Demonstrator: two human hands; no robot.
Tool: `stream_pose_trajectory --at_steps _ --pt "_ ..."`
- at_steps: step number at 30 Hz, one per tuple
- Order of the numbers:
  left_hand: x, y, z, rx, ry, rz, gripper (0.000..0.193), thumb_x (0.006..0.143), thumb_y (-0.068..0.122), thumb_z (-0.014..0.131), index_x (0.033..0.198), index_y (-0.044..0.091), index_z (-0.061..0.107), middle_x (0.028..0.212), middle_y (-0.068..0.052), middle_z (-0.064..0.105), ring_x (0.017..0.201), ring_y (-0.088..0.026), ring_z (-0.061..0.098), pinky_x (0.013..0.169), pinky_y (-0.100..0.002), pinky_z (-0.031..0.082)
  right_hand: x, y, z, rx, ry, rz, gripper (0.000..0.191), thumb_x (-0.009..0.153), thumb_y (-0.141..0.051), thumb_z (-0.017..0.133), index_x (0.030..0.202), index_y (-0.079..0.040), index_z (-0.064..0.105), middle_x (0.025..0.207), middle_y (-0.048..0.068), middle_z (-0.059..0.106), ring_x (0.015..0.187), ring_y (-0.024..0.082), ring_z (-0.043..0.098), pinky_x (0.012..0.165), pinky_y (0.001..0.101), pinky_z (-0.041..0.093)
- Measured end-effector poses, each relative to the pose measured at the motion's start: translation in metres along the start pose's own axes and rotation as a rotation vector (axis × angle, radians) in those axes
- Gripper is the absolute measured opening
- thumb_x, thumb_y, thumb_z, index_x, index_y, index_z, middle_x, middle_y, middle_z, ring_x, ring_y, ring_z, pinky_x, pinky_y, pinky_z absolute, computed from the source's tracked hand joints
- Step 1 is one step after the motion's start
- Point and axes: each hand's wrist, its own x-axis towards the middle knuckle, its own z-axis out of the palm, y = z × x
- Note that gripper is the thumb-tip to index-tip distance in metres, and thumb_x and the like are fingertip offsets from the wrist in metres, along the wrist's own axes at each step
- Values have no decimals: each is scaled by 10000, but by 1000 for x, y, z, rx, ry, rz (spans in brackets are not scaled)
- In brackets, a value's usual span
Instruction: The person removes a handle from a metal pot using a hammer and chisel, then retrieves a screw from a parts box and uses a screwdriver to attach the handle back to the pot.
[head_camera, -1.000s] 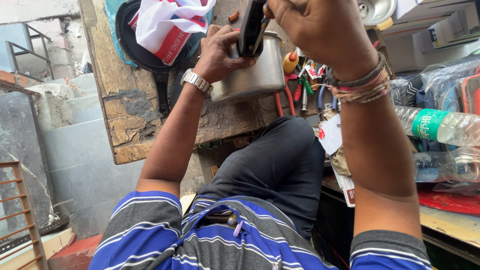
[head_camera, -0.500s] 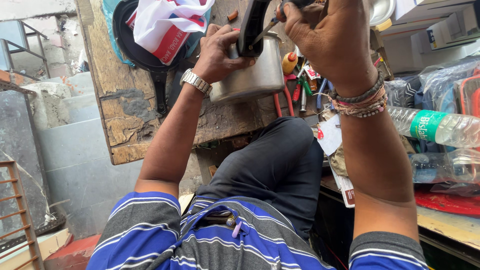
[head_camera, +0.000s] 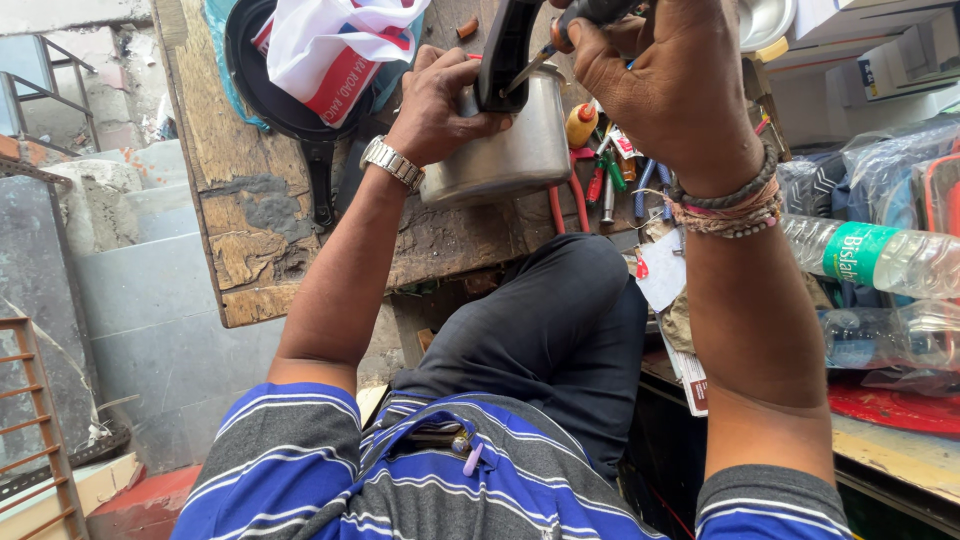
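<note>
Since the earlier frame both hands have held their place on the pot, and the right one has tipped a little so its tool's tip now meets the handle.

At far left stand grey steps (head_camera: 120, 280) and a rust-coloured rack (head_camera: 35, 420). Next comes the worn wooden counter (head_camera: 250, 260), with a black pan (head_camera: 290, 110) lying on it under a white and red bag (head_camera: 330, 50). The left hand (head_camera: 440, 100), with a metal watch (head_camera: 392, 162) at the wrist, wraps its fingers around the side of the steel pot (head_camera: 505, 150), which is held tilted above the counter's edge and over the person's dark-trousered knee. A black handle (head_camera: 505, 50) rises from the pot. The right hand (head_camera: 670, 90), wearing thread bands (head_camera: 728, 205) at the wrist, is closed around a screwdriver (head_camera: 575, 25) whose tip touches that handle. Behind the pot lie pliers and other tools (head_camera: 600, 180) with coloured grips. At far right plastic bottles (head_camera: 880, 260) lie on a shelf.
</note>
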Motion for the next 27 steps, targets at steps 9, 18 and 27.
stream_pose_trajectory --at_steps 9,18,27 --pt "0 3 0 0 14 0 471 751 531 913 1118 265 784 954 75 606 1000 -208 473 859 -383 384 11 -15 12 -654 122 -217 420 1014 -252 912 1178 -10 611 872 87 696 730 250 689 655 377 551" --pt "0 9 -5 26 43 38 438 756 506 917 1090 252 791 929 54 584 975 -214 468 834 -388 387 18 -15 10 -663 144 -233 332 1014 -260 864 1104 -27 645 841 54 712 664 206 654 620 379 510" --pt "1 8 -5 -5 41 35 423 764 499 923 1088 260 795 906 61 574 970 -202 469 832 -370 394 15 -8 12 -510 161 -243 274 1066 -213 824 1143 -32 633 898 84 726 773 220 727 653 349 561"
